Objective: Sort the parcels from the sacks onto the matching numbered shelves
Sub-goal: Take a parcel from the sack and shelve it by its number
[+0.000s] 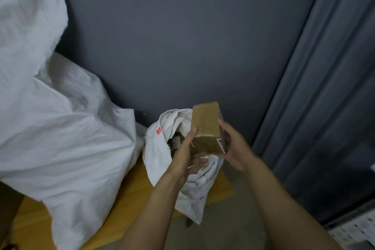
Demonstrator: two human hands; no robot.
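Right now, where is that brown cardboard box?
In the head view the cardboard box sits low, right of centre, held between the left hand and right hand just above the open mouth of the small white sack.

label on parcel [206, 124] unreadable, contents of small sack [157, 156] mostly hidden
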